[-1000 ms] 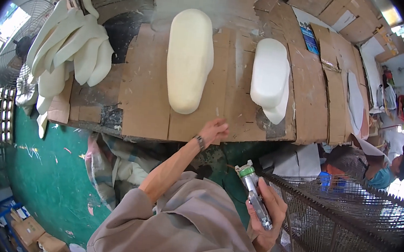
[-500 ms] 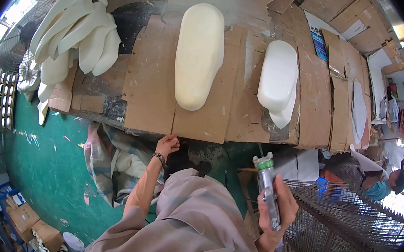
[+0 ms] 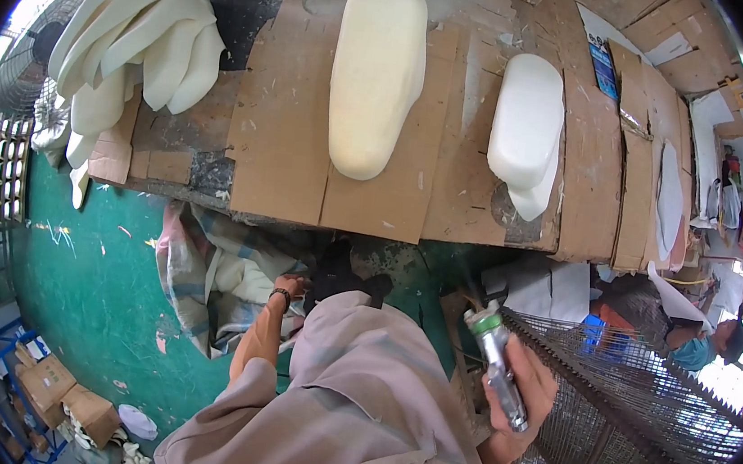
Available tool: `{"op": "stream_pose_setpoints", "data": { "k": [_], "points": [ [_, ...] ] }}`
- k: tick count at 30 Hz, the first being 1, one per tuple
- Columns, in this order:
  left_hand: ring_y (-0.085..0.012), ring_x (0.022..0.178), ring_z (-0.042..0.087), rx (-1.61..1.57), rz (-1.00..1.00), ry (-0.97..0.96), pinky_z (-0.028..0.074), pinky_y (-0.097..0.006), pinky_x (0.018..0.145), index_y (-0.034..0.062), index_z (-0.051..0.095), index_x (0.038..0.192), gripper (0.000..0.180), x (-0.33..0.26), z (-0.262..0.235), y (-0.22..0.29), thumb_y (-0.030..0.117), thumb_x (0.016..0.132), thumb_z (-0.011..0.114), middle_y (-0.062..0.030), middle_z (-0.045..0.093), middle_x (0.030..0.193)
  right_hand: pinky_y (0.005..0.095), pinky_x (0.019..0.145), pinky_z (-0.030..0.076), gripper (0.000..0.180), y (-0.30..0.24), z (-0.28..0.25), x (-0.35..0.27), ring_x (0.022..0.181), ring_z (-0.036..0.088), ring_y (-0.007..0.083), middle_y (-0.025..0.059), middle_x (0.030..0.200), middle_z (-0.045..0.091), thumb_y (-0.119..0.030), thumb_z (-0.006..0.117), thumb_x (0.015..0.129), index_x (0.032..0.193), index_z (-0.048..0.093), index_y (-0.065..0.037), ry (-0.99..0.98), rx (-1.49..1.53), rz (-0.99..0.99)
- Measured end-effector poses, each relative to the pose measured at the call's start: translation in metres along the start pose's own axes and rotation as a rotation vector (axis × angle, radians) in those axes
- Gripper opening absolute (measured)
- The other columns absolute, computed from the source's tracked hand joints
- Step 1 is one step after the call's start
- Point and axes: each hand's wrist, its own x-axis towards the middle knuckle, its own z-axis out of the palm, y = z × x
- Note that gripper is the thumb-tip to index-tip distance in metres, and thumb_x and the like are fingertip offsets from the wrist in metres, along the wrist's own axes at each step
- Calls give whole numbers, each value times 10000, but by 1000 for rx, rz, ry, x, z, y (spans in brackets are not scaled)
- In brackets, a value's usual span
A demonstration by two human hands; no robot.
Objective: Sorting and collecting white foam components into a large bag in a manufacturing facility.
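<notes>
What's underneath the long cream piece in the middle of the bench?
The long cream piece lies on brown cardboard, visible along its sides and near end. Whatever sits directly beneath is covered by the piece, so I can't tell.

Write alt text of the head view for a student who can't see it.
A person's right hand grips a metal tool with a green collar, near a cardboard-covered bench that bears a long cream form and a smaller white one. The left hand hangs low near a crumpled cloth; pale curved pieces cluster at left.
</notes>
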Motion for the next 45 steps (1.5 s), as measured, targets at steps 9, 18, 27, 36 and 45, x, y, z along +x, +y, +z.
{"op": "stream_pose_setpoints", "data": {
  "k": [9,18,27,36,45],
  "points": [
    [-189,722,687,-95,5,68,602,-374,677,49,681,1215,307,-11,21,19,191,944,666,-83,715,873,349,767,537,505,13,-5,-23,831,713,332,247,987,703,-106,760,794,1253,662,80,-14,-2,-24],
    [-195,825,679,-444,433,-2,616,-368,721,-20,621,1271,319,-59,63,129,119,984,639,-92,692,1003,329,703,508,530,21,-22,-39,724,674,278,200,914,708,-163,795,741,1209,695,63,-165,24,24],
    [-212,1093,607,-790,588,-148,556,-442,960,28,513,1383,450,-96,88,247,226,1006,658,-58,613,1152,321,723,525,535,25,-35,-42,755,699,274,210,933,712,-187,776,785,1238,672,78,-237,-45,29],
    [-213,1112,618,-910,581,-449,530,-429,1008,54,562,1299,396,-92,90,295,280,995,678,-59,640,1217,303,718,537,506,20,-7,-1,767,702,255,212,918,699,-70,738,812,1274,632,108,198,6,-6],
    [-254,1289,586,-1092,868,-690,509,-432,1086,22,452,1451,571,-172,95,380,172,963,708,-112,587,1414,298,723,539,538,14,9,40,781,698,236,177,916,699,-98,754,831,1313,609,90,83,66,41]
  ]
}}
